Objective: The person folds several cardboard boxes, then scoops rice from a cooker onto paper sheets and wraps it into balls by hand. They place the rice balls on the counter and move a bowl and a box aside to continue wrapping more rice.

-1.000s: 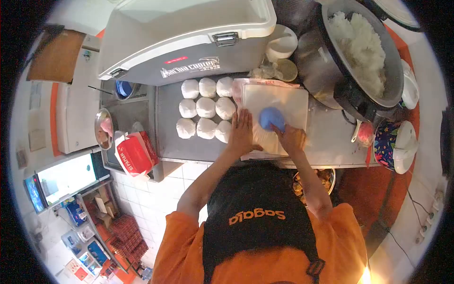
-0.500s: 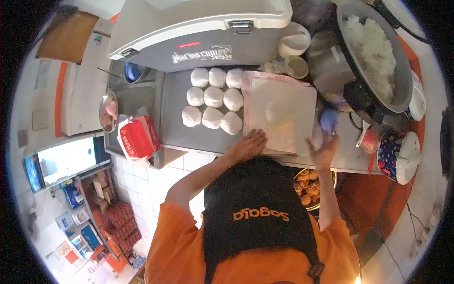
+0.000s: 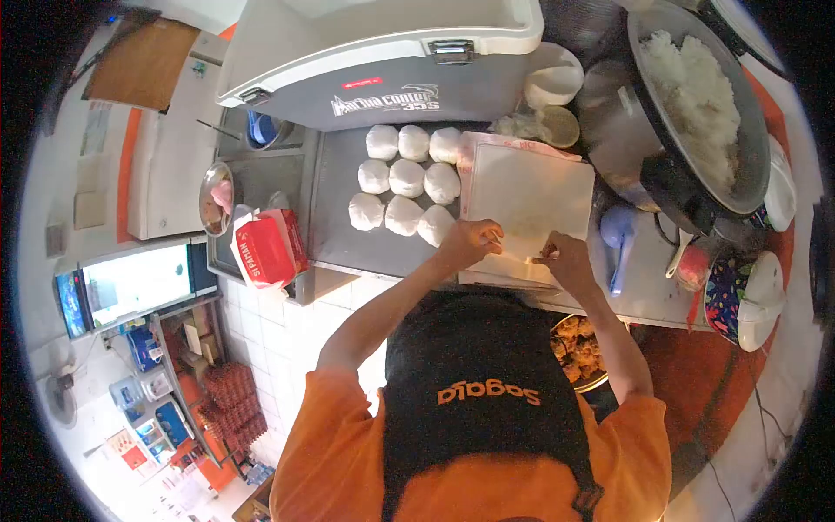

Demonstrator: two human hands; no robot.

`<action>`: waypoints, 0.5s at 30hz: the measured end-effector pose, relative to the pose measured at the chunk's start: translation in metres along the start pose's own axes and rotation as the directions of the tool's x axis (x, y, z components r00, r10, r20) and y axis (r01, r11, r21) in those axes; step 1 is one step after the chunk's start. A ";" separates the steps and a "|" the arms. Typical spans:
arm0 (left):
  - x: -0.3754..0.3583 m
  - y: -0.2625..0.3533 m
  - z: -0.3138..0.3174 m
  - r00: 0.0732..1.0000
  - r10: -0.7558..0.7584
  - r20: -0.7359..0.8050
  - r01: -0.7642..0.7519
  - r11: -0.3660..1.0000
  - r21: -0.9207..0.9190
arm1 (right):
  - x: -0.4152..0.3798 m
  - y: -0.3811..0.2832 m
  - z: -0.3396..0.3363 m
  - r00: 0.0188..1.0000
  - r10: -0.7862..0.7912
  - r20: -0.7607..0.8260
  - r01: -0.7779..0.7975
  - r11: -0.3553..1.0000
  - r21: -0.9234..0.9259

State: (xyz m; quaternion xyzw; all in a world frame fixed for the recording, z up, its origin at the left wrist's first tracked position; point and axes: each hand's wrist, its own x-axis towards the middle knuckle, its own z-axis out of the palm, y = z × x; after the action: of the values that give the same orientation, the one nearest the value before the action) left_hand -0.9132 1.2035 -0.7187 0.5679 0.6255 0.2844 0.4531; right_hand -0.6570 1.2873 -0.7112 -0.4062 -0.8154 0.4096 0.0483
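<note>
A stack of pale wrapping paper (image 3: 544,187) with pink-printed edges lies on the counter in front of me. My left hand (image 3: 472,244) is at its near left corner, fingers closed in a pinch on the paper's edge. My right hand (image 3: 565,261) pinches the same near edge farther right. Faint yellowish shading shows in the middle of the sheet; I cannot make out what causes it. Several round white wrapped parcels (image 3: 406,177) sit in rows just left of the paper. A blue rice scoop (image 3: 618,235) rests on the counter to the right of it.
A grey-and-white cooler box (image 3: 383,87) stands behind the parcels. At the back right is a large pot (image 3: 639,113) of white rice (image 3: 687,104). A red carton (image 3: 268,248) lies at left. A bowl of fried food (image 3: 578,348) is below the counter's near edge.
My right hand has left the blue scoop, which now lies still, and moved left to the paper. My left hand, flat on the paper before, has curled into a pinch.
</note>
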 end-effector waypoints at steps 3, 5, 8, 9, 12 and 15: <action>0.005 0.002 -0.002 1.000 -0.015 0.019 0.015 1.000 -0.013 | 0.010 -0.009 -0.021 0.990 0.049 0.130 -0.065 0.990 0.122; 0.004 -0.003 -0.001 0.999 0.033 -0.029 -0.034 0.999 -0.012 | 0.018 -0.005 -0.022 0.989 -0.004 0.151 -0.026 0.980 0.197; 0.011 -0.009 0.002 0.984 0.129 -0.123 -0.107 0.980 0.168 | 0.028 0.010 -0.022 0.991 -0.114 0.064 0.100 0.976 0.194; 0.013 -0.006 0.001 0.983 0.100 -0.157 -0.084 0.991 0.102 | 0.027 0.006 -0.028 0.991 -0.123 0.043 0.115 0.981 0.155; 0.024 -0.003 0.000 0.968 0.019 -0.249 -0.044 0.994 -0.096 | 0.037 0.016 -0.034 0.991 -0.127 0.033 0.128 0.991 -0.047; 0.041 -0.025 0.010 0.921 -0.022 -0.389 -0.023 0.994 -0.111 | 0.053 0.077 -0.008 0.986 -0.149 -0.069 0.140 0.984 -0.110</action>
State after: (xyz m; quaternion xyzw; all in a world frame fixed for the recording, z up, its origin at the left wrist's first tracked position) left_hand -0.9129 1.2372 -0.7552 0.4736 0.6859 0.4265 0.3512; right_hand -0.6409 1.3558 -0.7737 -0.3635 -0.8607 0.3455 0.0880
